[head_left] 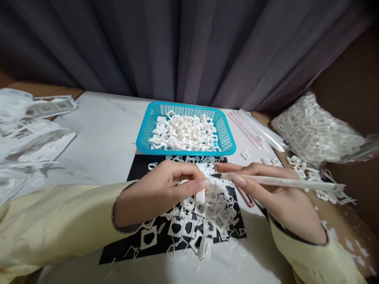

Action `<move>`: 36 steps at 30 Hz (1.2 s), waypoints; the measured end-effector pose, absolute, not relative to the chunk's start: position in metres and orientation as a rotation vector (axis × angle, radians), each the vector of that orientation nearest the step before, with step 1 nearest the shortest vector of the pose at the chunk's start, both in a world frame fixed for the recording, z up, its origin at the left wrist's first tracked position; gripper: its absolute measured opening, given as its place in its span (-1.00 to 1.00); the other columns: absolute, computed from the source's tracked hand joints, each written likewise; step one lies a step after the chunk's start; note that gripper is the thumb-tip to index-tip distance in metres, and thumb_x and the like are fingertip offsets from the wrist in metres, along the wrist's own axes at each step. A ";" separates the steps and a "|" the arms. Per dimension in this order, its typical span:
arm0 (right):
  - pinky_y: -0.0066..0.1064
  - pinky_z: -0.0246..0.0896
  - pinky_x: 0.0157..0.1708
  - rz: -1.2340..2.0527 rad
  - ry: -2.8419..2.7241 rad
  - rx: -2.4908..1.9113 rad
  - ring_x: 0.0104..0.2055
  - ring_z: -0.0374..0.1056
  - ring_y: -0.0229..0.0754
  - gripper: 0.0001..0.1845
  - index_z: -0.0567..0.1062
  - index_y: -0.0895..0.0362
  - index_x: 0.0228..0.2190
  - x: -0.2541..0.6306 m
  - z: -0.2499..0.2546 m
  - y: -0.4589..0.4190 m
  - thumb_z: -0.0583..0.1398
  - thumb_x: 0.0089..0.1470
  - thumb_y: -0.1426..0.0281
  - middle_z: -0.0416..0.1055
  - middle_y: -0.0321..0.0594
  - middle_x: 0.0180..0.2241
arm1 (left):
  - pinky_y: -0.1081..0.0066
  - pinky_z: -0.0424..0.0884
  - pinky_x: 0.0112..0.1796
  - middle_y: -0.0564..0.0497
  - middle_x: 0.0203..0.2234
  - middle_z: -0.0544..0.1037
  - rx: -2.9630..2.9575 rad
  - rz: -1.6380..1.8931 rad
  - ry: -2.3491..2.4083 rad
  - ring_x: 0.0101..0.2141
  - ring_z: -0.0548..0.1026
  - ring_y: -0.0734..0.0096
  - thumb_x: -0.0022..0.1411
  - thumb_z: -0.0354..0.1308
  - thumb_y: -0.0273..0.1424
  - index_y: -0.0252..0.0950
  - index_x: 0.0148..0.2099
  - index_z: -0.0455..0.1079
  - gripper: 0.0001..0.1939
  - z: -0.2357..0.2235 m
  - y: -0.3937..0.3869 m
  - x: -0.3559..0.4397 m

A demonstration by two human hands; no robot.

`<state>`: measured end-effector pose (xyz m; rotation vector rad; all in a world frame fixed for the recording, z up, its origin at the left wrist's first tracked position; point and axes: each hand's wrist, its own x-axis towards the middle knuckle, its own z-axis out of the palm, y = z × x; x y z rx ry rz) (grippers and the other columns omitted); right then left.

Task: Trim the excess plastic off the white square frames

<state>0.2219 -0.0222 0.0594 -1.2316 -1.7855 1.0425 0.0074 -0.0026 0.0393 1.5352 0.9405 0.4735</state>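
Note:
Over the black mat (118, 249), my left hand (164, 187) is closed, pinching a small white plastic piece (200, 196) between thumb and fingers. My right hand (278, 189) grips a slim tool with a white, wrapped-looking handle (284, 182). Its short dark tip points left, close to the white piece; whether they touch I cannot tell, nor what kind of tip it is. Under both hands lies a heap of white plastic pieces and thin offcuts (217, 209). Several square frames with round holes (148, 238) lie at the mat's front.
A blue basket (186, 153) full of white pieces stands behind the mat. A bulging clear bag (316, 130) of pieces sits at right, near flat zip bags (251, 128). White sheets of parts (53, 140) are piled at left. A pinkish tool (245, 197) lies beneath my right hand.

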 end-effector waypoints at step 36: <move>-0.59 0.34 -0.61 0.821 -1.905 -1.357 -0.59 0.40 -0.31 -0.85 0.52 0.07 -0.29 0.227 0.075 -0.033 0.22 0.04 0.35 0.54 -0.33 -0.53 | 0.49 0.28 -0.33 0.04 -0.37 0.48 1.395 0.480 0.869 -0.35 0.39 0.44 0.20 0.02 -0.34 -0.29 -0.42 0.40 -0.79 0.042 -0.001 0.006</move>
